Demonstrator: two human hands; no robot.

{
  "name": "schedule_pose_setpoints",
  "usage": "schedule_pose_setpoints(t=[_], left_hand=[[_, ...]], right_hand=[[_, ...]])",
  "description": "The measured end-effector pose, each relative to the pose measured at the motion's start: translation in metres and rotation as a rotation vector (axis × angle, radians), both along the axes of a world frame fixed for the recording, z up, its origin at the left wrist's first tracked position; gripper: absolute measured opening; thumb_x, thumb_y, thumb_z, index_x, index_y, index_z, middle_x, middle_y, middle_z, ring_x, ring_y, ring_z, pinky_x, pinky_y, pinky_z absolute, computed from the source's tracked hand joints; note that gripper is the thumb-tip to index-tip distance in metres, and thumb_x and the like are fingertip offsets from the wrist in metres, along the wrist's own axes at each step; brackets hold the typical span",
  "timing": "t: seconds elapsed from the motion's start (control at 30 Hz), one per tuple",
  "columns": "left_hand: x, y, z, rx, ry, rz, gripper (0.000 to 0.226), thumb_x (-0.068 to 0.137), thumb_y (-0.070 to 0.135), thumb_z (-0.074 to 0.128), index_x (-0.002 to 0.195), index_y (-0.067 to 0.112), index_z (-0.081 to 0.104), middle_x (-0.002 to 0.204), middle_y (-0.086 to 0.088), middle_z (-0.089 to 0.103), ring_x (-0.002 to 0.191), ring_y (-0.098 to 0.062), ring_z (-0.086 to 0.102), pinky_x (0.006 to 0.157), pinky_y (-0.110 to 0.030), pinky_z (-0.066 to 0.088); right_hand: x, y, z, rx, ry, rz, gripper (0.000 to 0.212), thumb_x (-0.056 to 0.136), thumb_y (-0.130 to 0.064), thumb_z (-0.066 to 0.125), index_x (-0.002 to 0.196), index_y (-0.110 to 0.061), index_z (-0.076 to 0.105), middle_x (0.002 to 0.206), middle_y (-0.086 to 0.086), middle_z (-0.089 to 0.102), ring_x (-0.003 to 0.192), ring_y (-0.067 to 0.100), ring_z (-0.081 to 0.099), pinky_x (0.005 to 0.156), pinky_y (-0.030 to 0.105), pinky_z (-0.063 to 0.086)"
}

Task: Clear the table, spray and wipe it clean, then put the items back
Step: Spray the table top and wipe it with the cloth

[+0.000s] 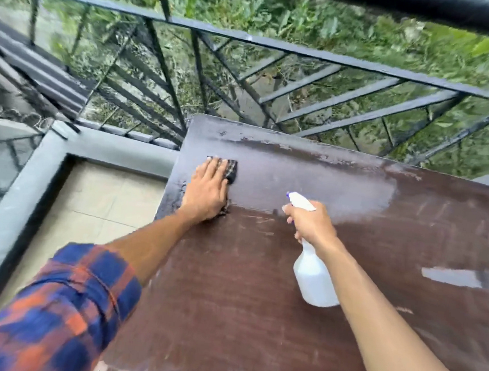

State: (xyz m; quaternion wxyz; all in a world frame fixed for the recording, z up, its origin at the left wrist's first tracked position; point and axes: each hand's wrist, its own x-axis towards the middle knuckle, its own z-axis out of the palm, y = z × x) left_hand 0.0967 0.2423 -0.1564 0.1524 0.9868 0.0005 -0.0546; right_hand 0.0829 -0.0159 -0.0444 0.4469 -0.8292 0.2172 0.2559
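A dark brown wooden table (258, 289) fills the lower right, its far half shiny and wet. My left hand (206, 189) lies flat on a dark checked cloth (232, 166), pressing it onto the table near the far left corner. My right hand (312, 224) grips the neck of a white spray bottle (313, 275) with a white trigger head and blue nozzle tip, held above the middle of the table, its nozzle toward the wet area. No other items stand on the table.
A black metal railing (306, 52) runs right behind the table's far edge, with green plants beyond. A grey ledge (117, 149) and beige floor tiles (98, 200) lie to the left of the table.
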Motion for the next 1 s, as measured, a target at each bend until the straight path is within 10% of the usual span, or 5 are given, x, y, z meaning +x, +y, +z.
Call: schedule_pose_setpoints(t=[0.37, 0.63, 1.0], left_hand=[[-0.077, 0.068, -0.001, -0.072, -0.064, 0.246, 0.059, 0.102, 0.029, 0.028, 0.149, -0.006, 0.034, 0.156, -0.028, 0.032, 0.145, -0.042, 0.029, 0.122, -0.042, 0.013], [-0.083, 0.032, -0.007, -0.056, -0.046, 0.407, 0.065, 0.1, 0.04, 0.023, 0.156, 0.007, 0.026, 0.164, -0.016, 0.02, 0.152, -0.034, 0.012, 0.124, -0.049, 0.01], [-0.057, -0.162, 0.004, -0.061, 0.018, 0.066, 0.063, 0.101, 0.038, 0.024, 0.156, 0.008, 0.026, 0.163, -0.016, 0.024, 0.151, -0.034, 0.017, 0.121, -0.049, 0.017]], right_hand=[[-0.028, 0.046, 0.02, -0.004, -0.026, 0.106, 0.01, 0.086, -0.028, 0.071, 0.083, -0.037, 0.069, 0.073, 0.0, 0.067, 0.037, 0.015, 0.046, 0.052, 0.028, 0.045], [-0.044, -0.005, 0.025, -0.049, 0.021, 0.029, 0.026, 0.09, -0.028, 0.07, 0.114, -0.021, 0.077, 0.074, 0.002, 0.068, 0.037, 0.017, 0.046, 0.055, 0.03, 0.045], [-0.041, -0.116, 0.021, -0.053, 0.005, -0.193, 0.018, 0.087, -0.028, 0.069, 0.102, -0.022, 0.077, 0.075, 0.001, 0.069, 0.031, 0.014, 0.044, 0.052, 0.027, 0.044]])
